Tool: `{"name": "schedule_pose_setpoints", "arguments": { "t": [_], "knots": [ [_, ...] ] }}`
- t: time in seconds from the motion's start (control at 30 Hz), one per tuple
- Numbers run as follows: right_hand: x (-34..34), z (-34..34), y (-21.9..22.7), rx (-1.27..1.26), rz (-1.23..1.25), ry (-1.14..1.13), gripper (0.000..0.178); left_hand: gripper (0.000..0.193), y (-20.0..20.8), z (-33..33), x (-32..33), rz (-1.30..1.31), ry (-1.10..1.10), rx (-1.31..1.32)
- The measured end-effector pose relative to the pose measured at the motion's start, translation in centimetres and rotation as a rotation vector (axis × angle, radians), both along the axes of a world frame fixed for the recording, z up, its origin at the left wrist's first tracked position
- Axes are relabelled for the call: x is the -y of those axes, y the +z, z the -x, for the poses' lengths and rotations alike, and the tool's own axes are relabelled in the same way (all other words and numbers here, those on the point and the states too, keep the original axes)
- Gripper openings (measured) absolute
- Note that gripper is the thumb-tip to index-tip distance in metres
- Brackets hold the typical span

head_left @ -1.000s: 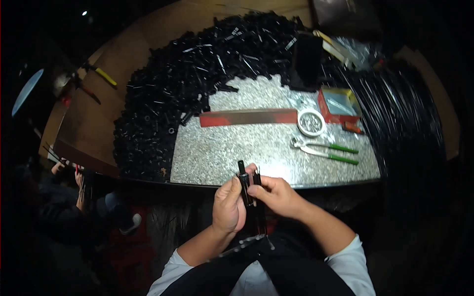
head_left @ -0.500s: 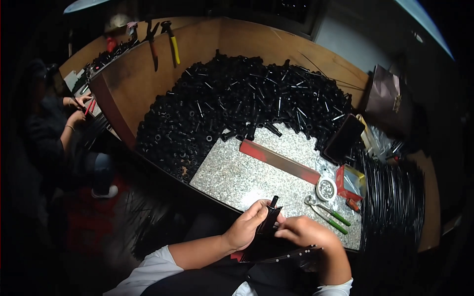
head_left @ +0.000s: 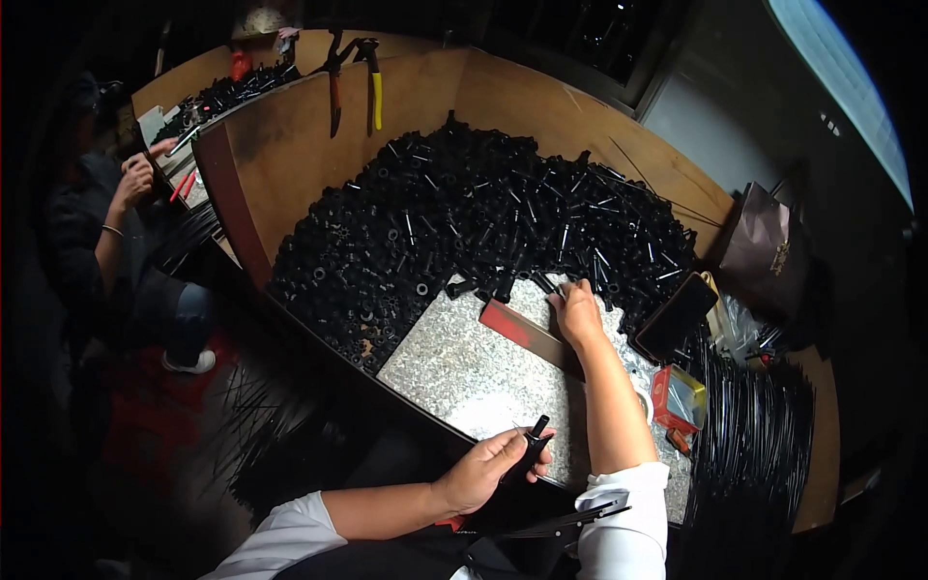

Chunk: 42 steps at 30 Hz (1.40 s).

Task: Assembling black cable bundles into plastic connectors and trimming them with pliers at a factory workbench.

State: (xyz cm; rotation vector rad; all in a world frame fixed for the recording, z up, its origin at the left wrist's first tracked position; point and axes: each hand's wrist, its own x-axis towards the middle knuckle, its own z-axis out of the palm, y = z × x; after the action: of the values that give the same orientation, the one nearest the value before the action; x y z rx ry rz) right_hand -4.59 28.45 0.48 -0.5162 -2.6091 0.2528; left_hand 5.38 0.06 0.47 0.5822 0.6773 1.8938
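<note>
My left hand [head_left: 495, 468] is closed around a black tubular part [head_left: 539, 425] in front of me, its narrow end sticking up above the thumb. Thin dark rods [head_left: 570, 522] lie over my lap below it. My right arm reaches across the worktop to the near edge of a heap of small black tubular parts [head_left: 483, 193]. There my right hand [head_left: 580, 314] is closed, its fingertips at a small black tubular part [head_left: 547, 283]; the fingers partly hide the grip. Just below the right hand, a red and brown bar [head_left: 522, 331] lies partly under the forearm.
Speckled worktop [head_left: 435, 358]; wooden partition [head_left: 290, 145] with two hanging pliers [head_left: 375, 87]. At right stand a phone [head_left: 677, 317], a red and yellow box [head_left: 680, 398], a dark bag [head_left: 759, 237] and bundled black rods [head_left: 759, 425]. A co-worker [head_left: 106, 213] sits at far left.
My right hand has moved from beside the left hand out to the heap's edge. My left hand keeps its hold. The green-handled pliers are now hidden behind my right arm. The view has shifted slightly.
</note>
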Motion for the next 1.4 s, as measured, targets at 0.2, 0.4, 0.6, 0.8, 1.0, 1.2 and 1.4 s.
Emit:
{"name": "schedule_pose_setpoints", "arguments": {
  "t": [0.2,0.4,0.6,0.8,1.0,1.2,1.4],
  "knots": [
    [0.0,-3.2,1.4,-0.029,0.07,0.123,0.016,0.042,0.1,0.4,0.3,-0.013,0.016,0.009],
    [5.2,-12.7,8.3,-0.039,0.988,0.231,0.016,0.042,0.6,-0.2,0.3,0.006,0.015,-0.021],
    [8.6,-18.7,13.4,0.043,0.709,0.39,0.02,0.042,0.9,-0.9,-0.2,0.024,0.001,-0.068],
    [9.5,-19.3,14.8,0.021,0.38,0.552,0.017,0.039,1.0,-1.6,-0.2,0.012,0.026,-0.113],
    [11.6,-18.2,15.0,0.035,0.483,0.566,0.017,0.04,1.1,-1.8,0.0,0.037,0.026,-0.11],
    [14.1,-17.2,12.9,0.112,0.837,0.461,0.05,0.036,0.8,-1.7,0.0,-0.01,0.025,-0.168],
    [14.9,-16.6,12.4,0.059,0.97,0.429,0.054,0.037,1.1,-1.8,0.1,0.038,0.104,-0.264]
  ]
}}
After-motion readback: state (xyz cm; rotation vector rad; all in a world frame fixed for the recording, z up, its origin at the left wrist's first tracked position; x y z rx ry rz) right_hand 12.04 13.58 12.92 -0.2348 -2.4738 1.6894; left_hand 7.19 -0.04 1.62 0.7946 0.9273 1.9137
